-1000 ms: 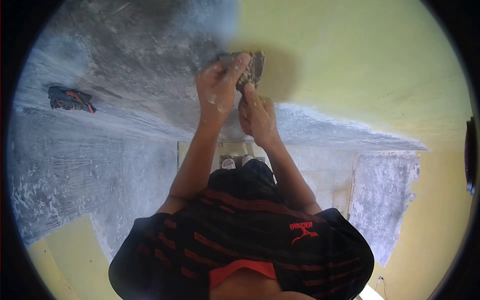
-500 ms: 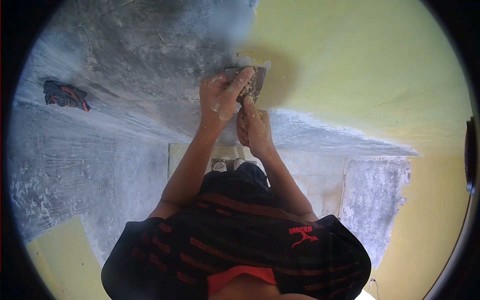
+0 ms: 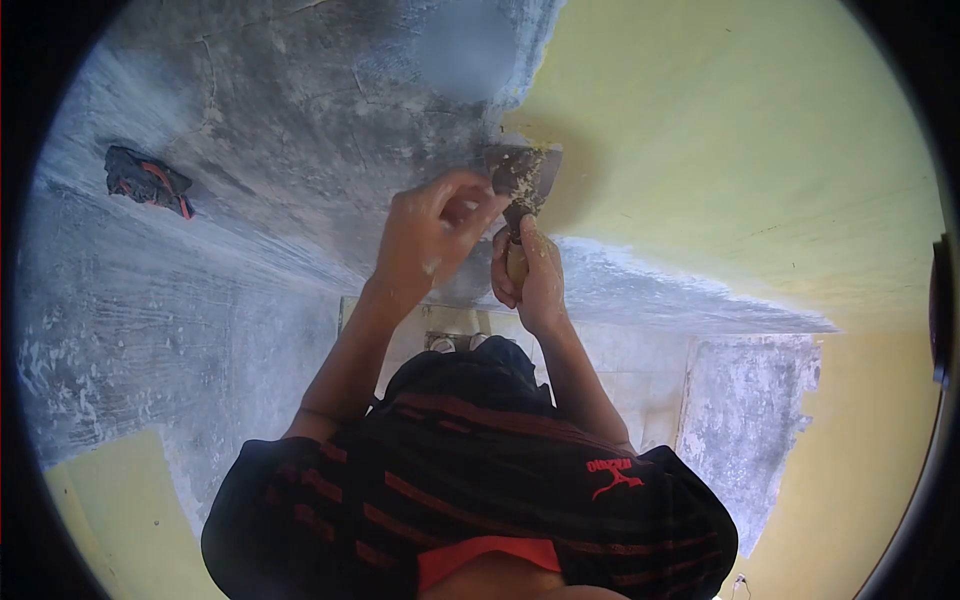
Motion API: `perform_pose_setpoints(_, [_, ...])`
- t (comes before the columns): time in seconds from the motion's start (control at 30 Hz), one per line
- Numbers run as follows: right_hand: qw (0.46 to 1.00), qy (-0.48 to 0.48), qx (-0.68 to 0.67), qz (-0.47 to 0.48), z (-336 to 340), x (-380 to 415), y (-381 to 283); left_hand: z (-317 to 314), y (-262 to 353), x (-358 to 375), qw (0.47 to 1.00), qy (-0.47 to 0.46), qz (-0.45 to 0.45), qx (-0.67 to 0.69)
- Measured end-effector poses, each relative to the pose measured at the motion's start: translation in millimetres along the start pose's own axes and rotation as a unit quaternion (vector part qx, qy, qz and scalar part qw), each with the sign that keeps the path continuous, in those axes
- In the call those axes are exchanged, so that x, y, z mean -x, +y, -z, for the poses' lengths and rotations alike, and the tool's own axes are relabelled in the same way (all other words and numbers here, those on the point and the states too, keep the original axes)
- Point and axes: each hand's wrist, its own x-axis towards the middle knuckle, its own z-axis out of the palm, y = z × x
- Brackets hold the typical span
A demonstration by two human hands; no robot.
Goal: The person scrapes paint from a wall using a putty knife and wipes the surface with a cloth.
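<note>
My right hand (image 3: 530, 270) is wrapped round the wooden handle of a scraper (image 3: 543, 172), thumb along its neck. Crumbs of scraped paint cling to the scraper's wide dark blade, which points away from me in front of the wall. Just left of the blade is my left hand (image 3: 425, 240), slightly blurred, with its fingers loosely curled and the thumb apart from them. Nothing shows in it. Pale specks dot both hands. Beyond the blade, bare grey wall (image 3: 290, 130) meets yellow paint (image 3: 700, 130) along a ragged edge.
A dark bundle with red trim (image 3: 148, 182), perhaps cloth, lies at the left. Pale floor tiles (image 3: 630, 370) show below, around my feet. More scraped wall (image 3: 750, 400) stands at the lower right, and a dark-edged object (image 3: 940, 310) at the far right.
My left thumb and fingers have come off the scraper blade and moved left and down. The scraper has shifted slightly right in my right hand, with fewer crumbs on its blade.
</note>
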Motion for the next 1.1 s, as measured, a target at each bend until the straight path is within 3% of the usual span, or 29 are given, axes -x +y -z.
perform_pose_setpoints(0.03, [1.0,0.001,-0.001,0.003,2.6,0.3,0.7,4.9,-1.4,11.9,1.0,-0.001,-0.003,-0.001])
perform_pose_setpoints(0.1, [0.999,-0.007,0.032,0.003,7.6,0.7,2.9,12.8,-6.9,30.5,0.984,0.065,-0.14,-0.086])
perform_pose_setpoints(0.13, [1.0,-0.006,0.03,0.005,9.2,0.4,4.1,15.9,-7.5,30.1,0.984,0.063,-0.141,-0.088])
perform_pose_setpoints(0.2, [0.998,-0.007,0.053,-0.018,11.2,0.6,7.9,21.5,-6.8,29.6,0.923,0.014,-0.35,-0.157])
perform_pose_setpoints(0.23, [0.999,-0.006,0.049,-0.02,11.3,2.0,9.7,23.3,-4.9,26.4,0.924,0.011,-0.349,-0.158])
perform_pose_setpoints(0.3, [0.999,-0.025,0.042,-0.006,10.9,3.3,10.9,24.8,-2.1,9.1,0.86,-0.077,-0.44,-0.247])
perform_pose_setpoints(0.33, [0.999,-0.025,0.041,-0.006,10.4,4.0,11.4,23.8,-4.5,0.7,0.86,-0.078,-0.439,-0.248])
perform_pose_setpoints(0.4, [0.999,-0.037,0.039,0.002,8.5,4.6,11.4,21.2,-11.0,-16.2,0.808,-0.112,-0.5,-0.291])
perform_pose_setpoints(0.53, [0.999,-0.002,0.044,-0.006,2.1,9.1,4.9,13.3,-23.3,-29.9,0.799,-0.105,-0.522,-0.279])
perform_pose_setpoints(0.8, [1.0,0.024,0.0,-0.01,-4.0,5.1,13.6,-17.2,-48.5,-29.0,0.83,0.016,-0.523,-0.193])
perform_pose_setpoints(1.1, [0.999,0.028,-0.038,-0.01,-5.2,6.1,10.7,-18.4,-54.6,-29.3,0.833,0.021,-0.517,-0.198])
